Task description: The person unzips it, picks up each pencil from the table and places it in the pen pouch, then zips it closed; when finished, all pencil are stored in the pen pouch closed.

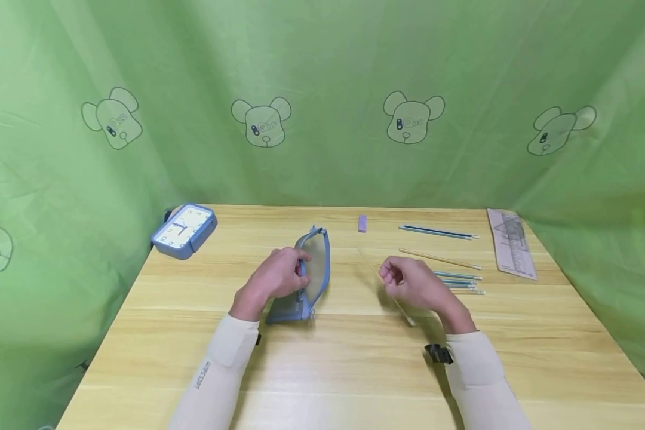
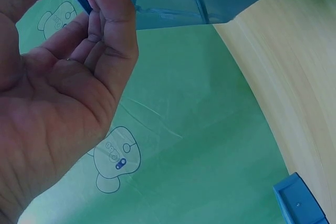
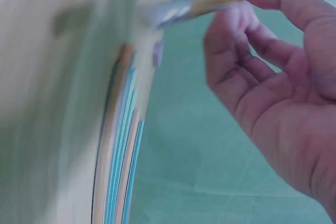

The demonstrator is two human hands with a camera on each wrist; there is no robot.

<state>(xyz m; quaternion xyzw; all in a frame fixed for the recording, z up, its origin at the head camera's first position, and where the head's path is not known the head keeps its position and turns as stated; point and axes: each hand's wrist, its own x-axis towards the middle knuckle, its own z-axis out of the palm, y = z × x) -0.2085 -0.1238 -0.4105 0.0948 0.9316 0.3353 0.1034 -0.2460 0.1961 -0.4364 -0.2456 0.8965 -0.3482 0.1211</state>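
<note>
My left hand grips the near side of a blue zippered pencil case, thumb and fingers at its rim. The case's mouth gapes toward the right, showing a pale inside. In the left wrist view, the mesh side of the case hangs past the curled fingers. My right hand pinches a yellow pencil between thumb and fingertips, tilted above the table to the right of the case. The pencil's blurred metal-banded end shows in the right wrist view. Several blue and yellow pencils lie just right of that hand.
A purple eraser lies at the back, with two blue pencils and another yellow pencil to its right. A clear ruler set lies far right. A blue clock stands at the back left. Green curtains surround the wooden table.
</note>
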